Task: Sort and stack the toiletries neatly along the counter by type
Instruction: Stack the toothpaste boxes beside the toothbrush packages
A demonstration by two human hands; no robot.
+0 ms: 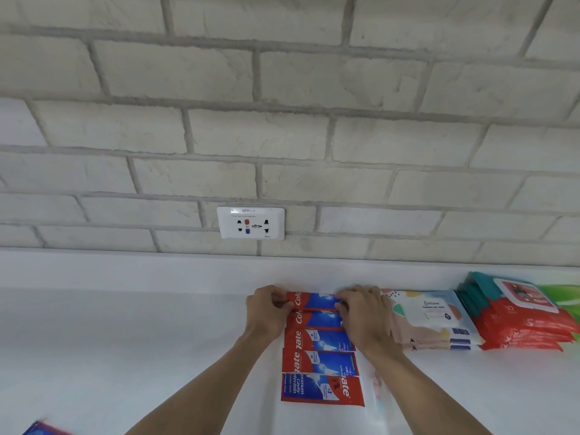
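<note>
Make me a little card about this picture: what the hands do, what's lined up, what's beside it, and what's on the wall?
Hands: left hand and right hand each grip an end of the farthest toothpaste box, next to the wall.
Row: five red-and-blue toothpaste boxes lying side by side on the white counter.
Right of the row: a stack of pastel wipes packs, then a stack of red wipes packs.
Wall: a white socket on pale bricks.
</note>
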